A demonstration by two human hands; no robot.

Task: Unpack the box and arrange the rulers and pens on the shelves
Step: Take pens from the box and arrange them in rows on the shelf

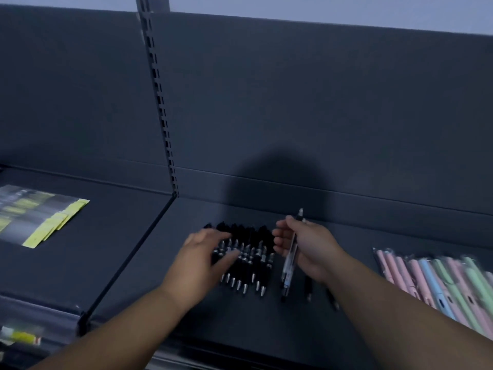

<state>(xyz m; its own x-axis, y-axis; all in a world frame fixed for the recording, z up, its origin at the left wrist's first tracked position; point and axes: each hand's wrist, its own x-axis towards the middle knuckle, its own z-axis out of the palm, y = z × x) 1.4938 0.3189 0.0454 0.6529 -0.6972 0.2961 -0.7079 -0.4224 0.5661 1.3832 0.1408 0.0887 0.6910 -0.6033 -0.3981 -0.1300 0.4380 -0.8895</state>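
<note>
A row of several black pens [249, 256] with silver tips lies side by side on the dark shelf [266, 324]. My left hand [205, 252] rests flat on the left part of that row, fingers spread. Just right of the row, my right hand [306, 249] is closed around a clear-barrelled pen [290, 259], held nearly upright above the shelf. Two more dark pens [330, 300] lie on the shelf under my right wrist, partly hidden.
Pastel pink, blue and green pens in clear wrap [440, 281] lie at the right. Packets with yellow labels [40, 214] sit on the left shelf section, beyond a slotted upright [160, 102]. Dark back panel behind.
</note>
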